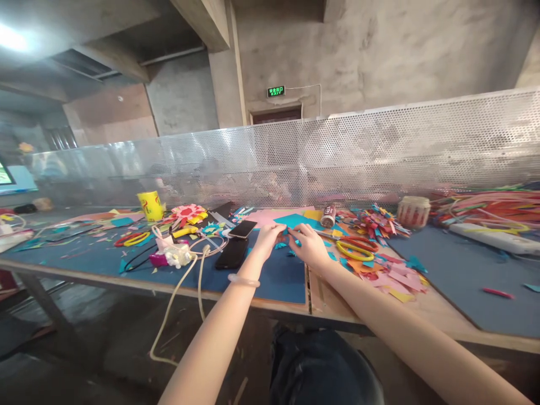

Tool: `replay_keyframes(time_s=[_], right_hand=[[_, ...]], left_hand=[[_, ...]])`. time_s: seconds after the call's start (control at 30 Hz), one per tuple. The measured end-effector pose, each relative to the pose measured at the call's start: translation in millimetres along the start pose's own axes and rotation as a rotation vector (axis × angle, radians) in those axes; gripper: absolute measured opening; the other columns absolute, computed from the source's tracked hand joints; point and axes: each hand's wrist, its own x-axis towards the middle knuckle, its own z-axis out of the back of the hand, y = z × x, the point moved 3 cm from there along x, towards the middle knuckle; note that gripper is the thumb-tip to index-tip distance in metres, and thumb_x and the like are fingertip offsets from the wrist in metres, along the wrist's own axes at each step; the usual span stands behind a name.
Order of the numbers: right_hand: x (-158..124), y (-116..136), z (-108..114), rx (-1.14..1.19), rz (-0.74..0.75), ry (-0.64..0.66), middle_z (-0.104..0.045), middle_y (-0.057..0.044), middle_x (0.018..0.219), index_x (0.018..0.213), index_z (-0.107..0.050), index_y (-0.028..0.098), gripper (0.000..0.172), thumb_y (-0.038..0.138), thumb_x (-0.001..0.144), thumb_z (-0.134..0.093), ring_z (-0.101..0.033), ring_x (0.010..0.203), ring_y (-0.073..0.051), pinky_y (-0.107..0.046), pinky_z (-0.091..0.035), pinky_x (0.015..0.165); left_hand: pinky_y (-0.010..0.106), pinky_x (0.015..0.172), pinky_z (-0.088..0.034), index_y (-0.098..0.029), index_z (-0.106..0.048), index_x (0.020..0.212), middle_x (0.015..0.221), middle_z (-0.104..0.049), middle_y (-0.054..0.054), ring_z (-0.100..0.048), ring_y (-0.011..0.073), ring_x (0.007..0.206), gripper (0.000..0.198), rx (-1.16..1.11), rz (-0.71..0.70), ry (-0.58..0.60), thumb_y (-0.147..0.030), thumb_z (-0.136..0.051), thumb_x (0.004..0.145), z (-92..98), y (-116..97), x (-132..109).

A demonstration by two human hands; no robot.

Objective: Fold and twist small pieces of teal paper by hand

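Note:
My left hand [270, 237], with a pale bangle [243, 280] on its wrist, is closed in a pinch above the table. Close against it, my right hand [311, 246] pinches at the same spot, fingertips almost touching. Whatever sits between the fingertips is too small to make out; it may be a bit of paper. Behind the hands lie blue paper [297, 220] and a pink sheet [261, 216]. Small blue paper scraps are scattered beneath the fingers. Right of my right hand rest yellow-handled scissors [354, 251]. Two phones, one black [232, 254], one grey-screened [242, 229], lie left of my left hand.
A yellow cup [151, 206], red-and-yellow scissors [132, 239] and a power strip with cables [177, 254] are on the left. To the right are a can [328, 215], a paper-flower pile [378, 223], a jar [413, 212] and pink scraps [403, 277]. A perforated metal screen [358, 157] stands behind.

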Motion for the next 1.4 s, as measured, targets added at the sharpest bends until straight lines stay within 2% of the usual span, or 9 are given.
replay_keyframes(time_s=[0.23,0.47,0.8,0.93,1.03,1.1,1.2,1.27,1.4], right_hand=[[0.7,-2.0,-2.2,0.018,-0.003,0.013,-0.057,-0.008,0.087,0.093,-0.063,0.018,0.023,0.022,0.083,-0.043,-0.049,0.081,-0.019,-0.029,-0.045,0.073],[0.2,-4.1,-4.4,0.077,-0.052,-0.004,-0.057,-0.007,0.086,0.093,-0.062,0.018,0.021,0.016,0.081,-0.044,-0.051,0.084,-0.018,-0.028,-0.046,0.073],[1.2,-2.3,-1.7,0.116,-0.130,0.033,-0.058,-0.008,0.086,0.089,-0.062,0.019,0.020,0.019,0.081,-0.044,-0.052,0.085,-0.019,-0.029,-0.045,0.074],[2.7,-5.8,-3.8,0.291,-0.268,0.030,-0.056,-0.007,0.082,0.082,-0.062,0.019,0.018,0.024,0.081,-0.045,-0.053,0.079,-0.018,-0.030,-0.045,0.072],[3.4,-14.1,-7.4,0.496,-0.462,0.021,-0.056,-0.006,0.085,0.083,-0.060,0.018,0.014,0.027,0.075,-0.053,-0.053,0.070,-0.015,-0.030,-0.045,0.068],[2.1,-20.8,-10.3,0.655,-0.641,0.043,-0.056,-0.006,0.091,0.093,-0.058,0.017,0.027,0.031,0.070,-0.059,-0.054,0.070,-0.014,-0.030,-0.045,0.065],[-2.2,-26.5,-15.4,0.896,-0.838,0.199,-0.059,-0.007,0.089,0.096,-0.058,0.015,0.040,0.038,0.065,-0.062,-0.055,0.071,-0.015,-0.027,-0.044,0.058],[-4.8,-28.1,-17.2,0.997,-0.873,0.285,-0.060,-0.005,0.079,0.084,-0.061,0.014,0.036,0.043,0.063,-0.062,-0.054,0.067,-0.014,-0.025,-0.041,0.056],[-7.6,-32.1,-18.2,1.065,-0.898,0.244,-0.059,-0.002,0.066,0.069,-0.061,0.014,0.033,0.045,0.058,-0.065,-0.052,0.062,-0.012,-0.024,-0.038,0.055]], left_hand=[[0.022,0.052,-0.042,-0.010,-0.061,0.070,0.059,-0.051,0.001,-0.048,0.0085,0.055,0.026,0.060,-0.025,0.027,-0.033,-0.068,0.060,1.4,2.0,1.4],[0.021,0.052,-0.040,-0.010,-0.061,0.065,0.059,-0.055,0.002,-0.050,0.0089,0.055,0.020,0.055,0.017,0.010,-0.027,-0.068,0.059,0.2,0.8,-0.2],[0.021,0.052,-0.041,-0.010,-0.062,0.067,0.063,-0.057,0.004,-0.052,0.0101,0.058,0.019,0.057,0.026,0.023,-0.026,-0.067,0.060,2.6,4.0,3.0],[0.022,0.055,-0.042,-0.010,-0.062,0.069,0.064,-0.057,0.003,-0.053,0.0105,0.060,0.020,0.084,0.029,0.020,-0.026,-0.068,0.059,1.5,3.5,2.1],[0.023,0.056,-0.042,-0.011,-0.062,0.069,0.063,-0.056,0.002,-0.052,0.0099,0.059,0.019,0.112,0.020,0.025,-0.027,-0.068,0.059,0.5,1.8,1.3],[0.023,0.055,-0.042,-0.011,-0.062,0.070,0.062,-0.056,0.002,-0.051,0.0098,0.058,0.019,0.135,0.019,0.039,-0.027,-0.067,0.060,0.1,0.8,0.7],[0.023,0.055,-0.043,-0.011,-0.063,0.072,0.063,-0.055,0.001,-0.051,0.0098,0.059,0.020,0.165,0.024,0.062,-0.027,-0.067,0.060,0.0,0.4,0.1],[0.023,0.056,-0.043,-0.012,-0.063,0.073,0.064,-0.056,0.001,-0.051,0.0099,0.060,0.020,0.171,0.030,0.069,-0.027,-0.067,0.060,0.0,1.2,0.2],[0.025,0.060,-0.046,-0.012,-0.062,0.075,0.070,-0.058,0.003,-0.055,0.0116,0.065,0.020,0.129,0.070,0.068,-0.026,-0.067,0.061,-0.3,4.6,2.2]])
